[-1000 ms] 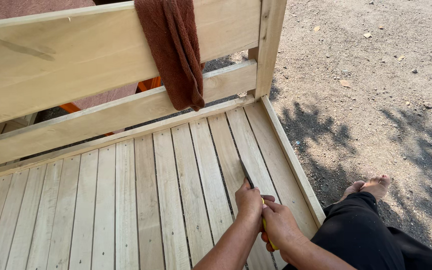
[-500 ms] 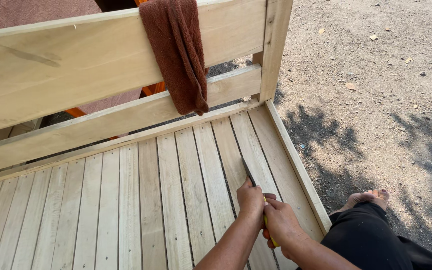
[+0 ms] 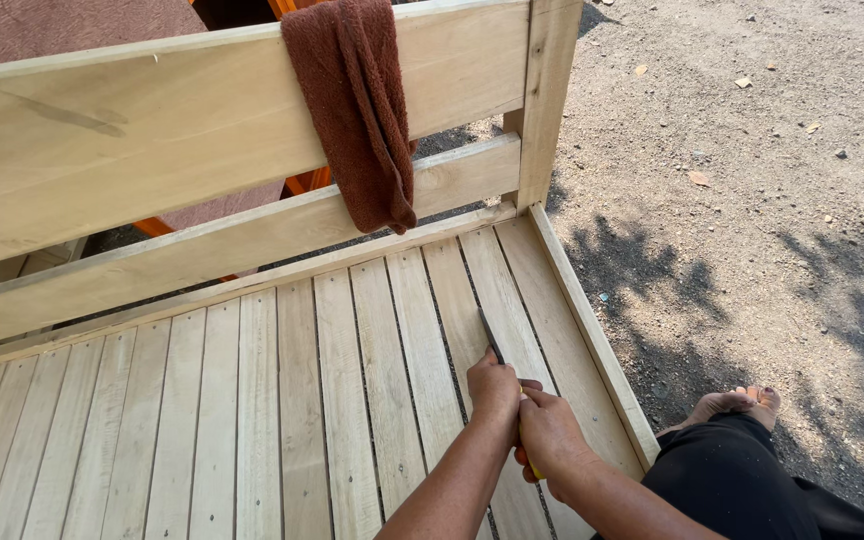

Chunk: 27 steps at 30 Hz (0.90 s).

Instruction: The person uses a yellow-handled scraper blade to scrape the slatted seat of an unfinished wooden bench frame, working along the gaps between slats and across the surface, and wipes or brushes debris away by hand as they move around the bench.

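A pale wooden bench with slatted seat fills the view, set on gravelly ground; a brown towel hangs over its top back rail; the left hand and right hand are both clenched around a chisel, its dark blade lying in the gap between two slats near the bench's right end, its yellow handle mostly hidden; it looks stiff, light and sharp-tipped, best gripped by the handle.
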Each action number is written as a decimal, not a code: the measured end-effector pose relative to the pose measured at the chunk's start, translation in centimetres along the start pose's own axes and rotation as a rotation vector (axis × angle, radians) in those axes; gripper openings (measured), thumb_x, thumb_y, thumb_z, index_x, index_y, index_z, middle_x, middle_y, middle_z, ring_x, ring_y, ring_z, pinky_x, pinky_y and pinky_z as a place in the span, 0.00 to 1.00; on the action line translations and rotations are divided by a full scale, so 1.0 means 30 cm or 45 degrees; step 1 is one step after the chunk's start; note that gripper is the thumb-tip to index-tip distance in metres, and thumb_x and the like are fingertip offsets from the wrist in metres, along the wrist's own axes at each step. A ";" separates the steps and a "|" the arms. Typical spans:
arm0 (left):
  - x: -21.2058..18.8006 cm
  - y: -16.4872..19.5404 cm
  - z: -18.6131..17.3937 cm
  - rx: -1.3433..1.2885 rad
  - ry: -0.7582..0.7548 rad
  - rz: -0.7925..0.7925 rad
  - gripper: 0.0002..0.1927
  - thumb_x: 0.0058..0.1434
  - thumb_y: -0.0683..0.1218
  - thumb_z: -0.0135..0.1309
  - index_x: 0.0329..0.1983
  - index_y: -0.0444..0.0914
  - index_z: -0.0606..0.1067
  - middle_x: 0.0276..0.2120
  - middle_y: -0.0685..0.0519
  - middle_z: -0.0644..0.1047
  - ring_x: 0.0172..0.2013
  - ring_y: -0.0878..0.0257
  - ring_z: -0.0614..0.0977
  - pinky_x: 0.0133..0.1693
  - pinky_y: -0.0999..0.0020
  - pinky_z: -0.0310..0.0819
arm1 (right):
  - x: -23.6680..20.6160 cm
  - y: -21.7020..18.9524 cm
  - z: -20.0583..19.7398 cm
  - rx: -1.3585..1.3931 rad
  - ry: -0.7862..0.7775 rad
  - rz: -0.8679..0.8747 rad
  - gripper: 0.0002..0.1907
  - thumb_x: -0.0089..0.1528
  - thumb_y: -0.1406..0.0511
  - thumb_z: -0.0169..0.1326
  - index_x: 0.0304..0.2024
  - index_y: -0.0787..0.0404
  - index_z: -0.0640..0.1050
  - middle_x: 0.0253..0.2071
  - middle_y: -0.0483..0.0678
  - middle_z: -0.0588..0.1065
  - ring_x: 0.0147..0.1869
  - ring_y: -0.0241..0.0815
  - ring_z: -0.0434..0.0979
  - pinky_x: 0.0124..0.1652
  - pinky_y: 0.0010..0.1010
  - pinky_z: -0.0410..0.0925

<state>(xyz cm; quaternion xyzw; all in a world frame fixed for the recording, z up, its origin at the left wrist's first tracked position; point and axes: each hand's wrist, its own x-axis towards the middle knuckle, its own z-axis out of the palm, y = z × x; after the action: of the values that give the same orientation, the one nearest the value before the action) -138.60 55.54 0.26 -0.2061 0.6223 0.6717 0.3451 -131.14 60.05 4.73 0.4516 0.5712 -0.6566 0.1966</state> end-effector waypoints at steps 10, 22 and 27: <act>0.064 0.020 0.012 -0.027 0.041 0.010 0.32 0.63 0.31 0.29 0.67 0.40 0.68 0.43 0.43 0.79 0.26 0.54 0.82 0.30 0.60 0.80 | -0.015 -0.045 -0.007 0.090 0.011 -0.031 0.21 0.71 0.61 0.38 0.62 0.57 0.75 0.23 0.49 0.65 0.20 0.39 0.62 0.18 0.36 0.58; 0.246 0.033 0.009 -0.022 0.122 -0.010 0.27 0.63 0.33 0.31 0.58 0.33 0.76 0.42 0.42 0.79 0.30 0.51 0.82 0.34 0.56 0.80 | 0.087 -0.106 0.021 0.054 -0.012 -0.064 0.23 0.70 0.64 0.36 0.63 0.57 0.74 0.24 0.48 0.66 0.20 0.38 0.62 0.19 0.35 0.58; 0.213 -0.017 0.001 0.123 0.143 0.059 0.26 0.68 0.36 0.31 0.62 0.35 0.75 0.45 0.44 0.80 0.32 0.63 0.83 0.36 0.64 0.81 | 0.055 -0.076 0.025 0.067 -0.014 -0.043 0.24 0.71 0.63 0.33 0.65 0.52 0.72 0.25 0.48 0.65 0.22 0.37 0.61 0.21 0.35 0.60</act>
<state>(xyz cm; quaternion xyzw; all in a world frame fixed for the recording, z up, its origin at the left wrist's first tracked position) -142.56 56.89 -4.60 -0.2122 0.6771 0.6359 0.3035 -134.05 60.39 4.64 0.4434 0.5601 -0.6771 0.1767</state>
